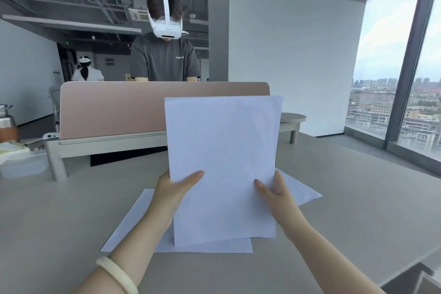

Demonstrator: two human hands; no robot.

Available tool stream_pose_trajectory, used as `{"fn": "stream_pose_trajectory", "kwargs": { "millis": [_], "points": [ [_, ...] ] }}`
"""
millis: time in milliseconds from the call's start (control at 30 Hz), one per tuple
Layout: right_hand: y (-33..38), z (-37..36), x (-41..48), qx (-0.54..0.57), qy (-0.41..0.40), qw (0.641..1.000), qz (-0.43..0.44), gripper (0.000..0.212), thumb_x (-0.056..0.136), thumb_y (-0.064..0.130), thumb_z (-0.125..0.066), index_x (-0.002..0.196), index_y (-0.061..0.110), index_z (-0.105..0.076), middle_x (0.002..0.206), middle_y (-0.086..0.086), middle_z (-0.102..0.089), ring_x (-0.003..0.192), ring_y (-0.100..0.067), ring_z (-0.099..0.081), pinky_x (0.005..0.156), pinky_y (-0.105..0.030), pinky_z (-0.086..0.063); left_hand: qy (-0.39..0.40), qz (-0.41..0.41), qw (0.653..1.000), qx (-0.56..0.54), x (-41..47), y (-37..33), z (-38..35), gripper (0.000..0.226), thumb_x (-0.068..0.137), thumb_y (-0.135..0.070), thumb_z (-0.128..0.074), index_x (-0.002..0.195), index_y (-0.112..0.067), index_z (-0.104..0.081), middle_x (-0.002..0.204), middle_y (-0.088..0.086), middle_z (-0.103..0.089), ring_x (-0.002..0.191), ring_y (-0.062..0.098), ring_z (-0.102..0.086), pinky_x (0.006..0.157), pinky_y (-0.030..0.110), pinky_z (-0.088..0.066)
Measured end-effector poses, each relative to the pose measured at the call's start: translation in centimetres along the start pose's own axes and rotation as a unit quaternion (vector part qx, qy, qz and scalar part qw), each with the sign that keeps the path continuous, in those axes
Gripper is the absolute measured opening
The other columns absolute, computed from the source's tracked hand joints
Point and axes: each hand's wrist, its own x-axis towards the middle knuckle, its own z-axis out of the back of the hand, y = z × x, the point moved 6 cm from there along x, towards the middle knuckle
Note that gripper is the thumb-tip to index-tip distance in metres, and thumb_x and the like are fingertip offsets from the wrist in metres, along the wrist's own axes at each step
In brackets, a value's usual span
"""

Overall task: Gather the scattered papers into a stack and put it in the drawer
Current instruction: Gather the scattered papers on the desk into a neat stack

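A stack of white papers (pixel 223 150) stands upright on its bottom edge in the middle of the grey table (pixel 358 210). My left hand (pixel 174 188) grips its left side, thumb on the front. My right hand (pixel 274 190) grips its right side the same way. One loose white sheet (pixel 133 224) lies flat on the table under and left of the stack. Another loose sheet (pixel 300 188) lies flat behind my right hand, sticking out to the right. No drawer is clearly in view.
A pink divider panel (pixel 114 107) runs along the table's far edge, with a person in a headset standing behind it. A metal bottle (pixel 7 124) and a translucent box (pixel 26 164) sit at the far left. Large windows are on the right.
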Motion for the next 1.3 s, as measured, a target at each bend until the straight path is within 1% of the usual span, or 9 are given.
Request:
{"fn": "stream_pose_trajectory", "kwargs": {
  "millis": [333,533,633,767,833,900,1000,1100,1300],
  "points": [
    [1.4,0.7,1.5,0.071,0.060,0.995,-0.021,0.059,0.071,0.049,-0.071,0.121,0.022,-0.054,0.116,0.003,-0.069,0.103,-0.016,-0.068,0.093,-0.041,-0.052,-0.040,0.003,0.999,-0.024,-0.1,-0.3,0.1,0.022,0.080,-0.031,-0.072,0.101,-0.025,-0.069,0.094,-0.011,-0.075,0.087,0.008,-0.071,0.071,0.026,-0.052],
    [1.3,0.7,1.7,0.013,0.147,0.988,-0.041,0.036,0.085,0.032,-0.070,0.116,0.014,-0.066,0.113,-0.002,-0.072,0.103,-0.021,-0.069,0.094,-0.041,-0.052,-0.050,-0.006,0.999,0.006,-0.2,-0.5,-0.2,0.010,0.084,-0.031,-0.068,0.094,-0.029,-0.068,0.091,-0.014,-0.074,0.084,0.005,-0.070,0.070,0.024,-0.053],
    [1.2,1.7,2.3,0.015,0.136,0.989,-0.053,0.028,0.086,0.024,-0.068,0.108,0.007,-0.069,0.110,-0.010,-0.072,0.097,-0.027,-0.071,0.087,-0.041,-0.055,-0.001,0.063,0.997,0.050,0.8,0.6,0.0,0.017,0.086,-0.035,-0.066,0.099,-0.024,-0.069,0.098,-0.007,-0.074,0.089,0.013,-0.070,0.080,0.032,-0.054],
    [-2.2,4.6,1.4,0.084,0.116,0.980,-0.139,0.031,0.090,0.021,-0.062,0.112,0.001,-0.066,0.107,-0.018,-0.071,0.089,-0.033,-0.071,0.074,-0.040,-0.060,0.036,0.113,0.980,0.159,1.8,2.3,2.7,0.024,0.092,-0.030,-0.058,0.109,-0.013,-0.062,0.105,0.007,-0.069,0.078,0.017,-0.068,0.070,0.027,-0.054],
    [-4.2,6.7,0.8,0.104,0.082,0.976,-0.174,0.032,0.089,0.021,-0.061,0.116,0.003,-0.064,0.108,-0.018,-0.071,0.087,-0.032,-0.072,0.071,-0.039,-0.060,-0.011,0.100,0.932,0.347,2.8,3.3,6.6,0.035,0.088,-0.032,-0.064,0.118,-0.014,-0.056,0.118,0.006,-0.062,0.096,0.020,-0.062,0.080,0.030,-0.050],
    [-5.3,8.5,0.6,0.118,0.046,0.975,-0.181,0.033,0.089,0.021,-0.060,0.118,0.005,-0.062,0.110,-0.018,-0.070,0.086,-0.032,-0.072,0.070,-0.040,-0.061,-0.034,0.136,0.834,0.534,3.2,4.7,10.2,0.061,0.080,-0.048,-0.067,0.129,-0.019,-0.048,0.132,0.005,-0.053,0.119,0.026,-0.051,0.095,0.036,-0.044],
    [-5.8,10.0,0.6,0.082,0.019,0.982,-0.170,0.031,0.088,0.023,-0.063,0.114,0.005,-0.063,0.107,-0.015,-0.072,0.084,-0.029,-0.073,0.062,-0.033,-0.059,-0.031,0.203,0.735,0.646,2.7,6.6,12.8,0.093,0.068,-0.070,-0.062,0.142,-0.023,-0.032,0.143,0.003,-0.041,0.134,0.029,-0.034,0.102,0.036,-0.036],
    [-5.4,9.6,0.6,0.046,0.024,0.987,-0.155,0.026,0.089,0.020,-0.063,0.111,0.006,-0.064,0.102,-0.015,-0.073,0.079,-0.025,-0.073,0.058,-0.029,-0.057,-0.038,0.205,0.724,0.658,2.9,6.9,12.8,0.101,0.065,-0.072,-0.063,0.144,-0.021,-0.027,0.145,0.004,-0.037,0.136,0.030,-0.029,0.101,0.036,-0.033],
    [-6.0,9.2,0.7,-0.006,0.048,0.988,-0.147,0.066,0.056,0.045,-0.083,0.111,0.013,-0.067,0.107,-0.011,-0.073,0.099,-0.033,-0.069,0.095,-0.049,-0.049,-0.028,0.199,0.736,0.646,3.2,6.7,11.6,0.097,0.071,-0.060,-0.068,0.146,-0.019,-0.022,0.143,0.008,-0.039,0.133,0.030,-0.032,0.104,0.035,-0.031]
  ]
}}
